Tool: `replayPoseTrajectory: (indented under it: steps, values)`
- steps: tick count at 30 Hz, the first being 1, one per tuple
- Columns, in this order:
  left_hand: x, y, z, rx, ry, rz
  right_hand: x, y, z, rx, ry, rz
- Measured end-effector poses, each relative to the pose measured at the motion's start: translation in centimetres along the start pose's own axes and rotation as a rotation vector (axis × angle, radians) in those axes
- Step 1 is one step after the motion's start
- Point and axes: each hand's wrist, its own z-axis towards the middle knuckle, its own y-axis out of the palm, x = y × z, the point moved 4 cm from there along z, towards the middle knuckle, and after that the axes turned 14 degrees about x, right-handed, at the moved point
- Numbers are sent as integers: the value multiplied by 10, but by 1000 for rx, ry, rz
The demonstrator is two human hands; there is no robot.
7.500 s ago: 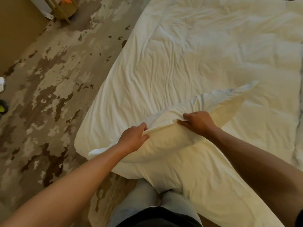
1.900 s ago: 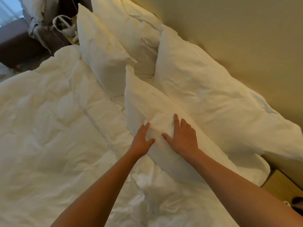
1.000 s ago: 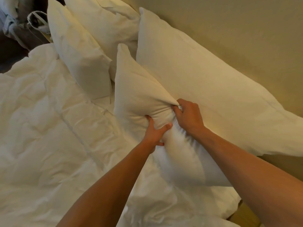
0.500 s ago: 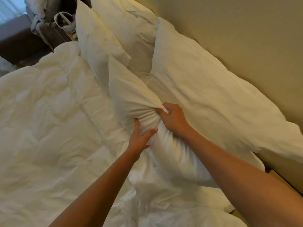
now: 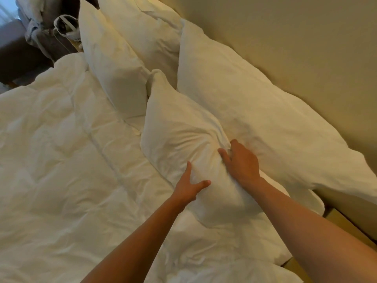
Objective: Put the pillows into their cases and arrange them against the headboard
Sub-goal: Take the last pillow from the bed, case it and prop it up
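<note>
Two bare arms with no sleeves. The left hand and right hand wear no rings or watch.

Your left hand lies on the near side of the front pillow; your right hand lies on its far side, next to the big pillow behind it. That big pillow leans on the headboard. To your left of the front pillow stands a second pillow, with another pillow behind it, also at the headboard. All rest on the duvet, which spreads left and toward you. Beyond the duvet, at far left, some gear sits on what may be a chair. A nightstand shows at your right.
</note>
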Motion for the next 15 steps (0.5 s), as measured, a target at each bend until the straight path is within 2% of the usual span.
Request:
replayPoseTrajectory:
  steps: [4,12,15]
  values:
    - [1,12,-7,23,41,22,-1,-2,4,22,-84,24]
    - [11,21,-34,33,52,180,26,-48,9,29,-64,33]
    - [17,31,-50,47,52,202,35,-61,-7,22,-133,11]
